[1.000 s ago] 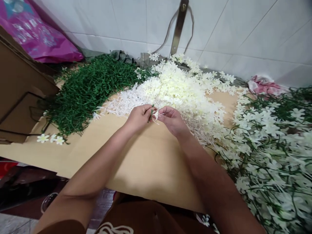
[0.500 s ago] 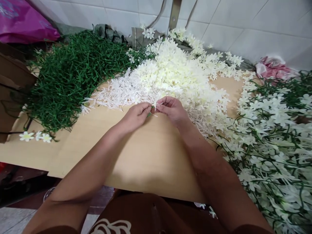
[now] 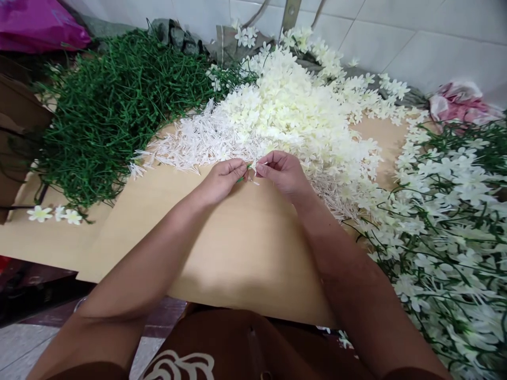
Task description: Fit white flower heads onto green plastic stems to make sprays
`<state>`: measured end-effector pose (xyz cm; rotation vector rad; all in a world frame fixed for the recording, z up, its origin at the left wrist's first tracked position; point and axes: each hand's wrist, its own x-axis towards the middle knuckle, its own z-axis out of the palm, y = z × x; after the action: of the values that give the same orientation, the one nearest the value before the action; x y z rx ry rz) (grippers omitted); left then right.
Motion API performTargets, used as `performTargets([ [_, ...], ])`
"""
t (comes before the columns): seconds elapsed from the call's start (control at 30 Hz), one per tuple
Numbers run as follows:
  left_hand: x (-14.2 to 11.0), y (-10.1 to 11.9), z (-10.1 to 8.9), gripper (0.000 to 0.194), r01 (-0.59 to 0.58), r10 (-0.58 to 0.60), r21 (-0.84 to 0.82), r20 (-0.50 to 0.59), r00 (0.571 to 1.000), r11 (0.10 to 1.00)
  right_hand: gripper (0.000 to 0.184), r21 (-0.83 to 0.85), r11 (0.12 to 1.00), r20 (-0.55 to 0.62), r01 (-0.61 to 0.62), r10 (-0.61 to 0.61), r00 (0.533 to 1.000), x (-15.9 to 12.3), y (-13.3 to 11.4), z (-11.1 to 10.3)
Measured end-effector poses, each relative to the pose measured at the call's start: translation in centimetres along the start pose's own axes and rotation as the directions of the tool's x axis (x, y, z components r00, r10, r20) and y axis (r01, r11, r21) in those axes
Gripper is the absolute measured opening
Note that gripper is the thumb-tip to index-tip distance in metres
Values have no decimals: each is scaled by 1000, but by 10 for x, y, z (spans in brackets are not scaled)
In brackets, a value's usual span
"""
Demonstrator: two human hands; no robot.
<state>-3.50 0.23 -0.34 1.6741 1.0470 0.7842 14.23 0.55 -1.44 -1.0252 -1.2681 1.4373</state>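
Note:
My left hand (image 3: 227, 178) pinches a green plastic stem (image 3: 240, 179), of which only a short bit shows. Facing it, my right hand (image 3: 283, 171) is closed at the fingertips on a small white piece (image 3: 254, 168), which looks like part of an artificial flower; its exact shape is too small to tell. The fingertips of both hands nearly meet above the cardboard (image 3: 222, 237). Just beyond them lies a heap of thin white stamen-like pieces (image 3: 198, 140), and behind that a mound of creamy white flower heads (image 3: 285, 100).
A big tangle of green stems (image 3: 114, 105) lies at the left. Finished-looking white flowers on stems (image 3: 447, 227) pile up at the right. Several loose flowers (image 3: 39, 214) rest near the left edge. A pink bag (image 3: 43, 26) and a tiled wall (image 3: 396, 31) stand behind.
The view has shifted slightly. Both hands stay fingertip to fingertip, and a little more of the white piece shows between them.

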Motion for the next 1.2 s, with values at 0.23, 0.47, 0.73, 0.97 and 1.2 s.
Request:
performTargets([
  [0.23, 1, -6, -1, 47, -13, 11, 73, 24, 1000, 997, 38, -235, 970, 1, 63, -65, 998, -2, 0, -1],
  [0.47, 2, -8, 0, 49, -27, 24, 78, 35, 999, 997, 39, -243, 967, 7, 71, -72, 997, -4, 6, 5],
  [0.73, 2, -7, 1, 51, -14, 11, 31, 80, 997, 999, 35, -194, 979, -42, 56, -65, 997, -5, 11, 9],
  [0.97, 3, -10, 3, 50, 22, -26, 56, 78, 997, 998, 34, -158, 986, -3, 57, -58, 998, -7, 11, 11],
  [1.2, 3, -12, 4, 48, 15, -21, 70, 83, 996, 997, 36, -161, 987, 33, 23, -18, 999, -5, 10, 8],
])
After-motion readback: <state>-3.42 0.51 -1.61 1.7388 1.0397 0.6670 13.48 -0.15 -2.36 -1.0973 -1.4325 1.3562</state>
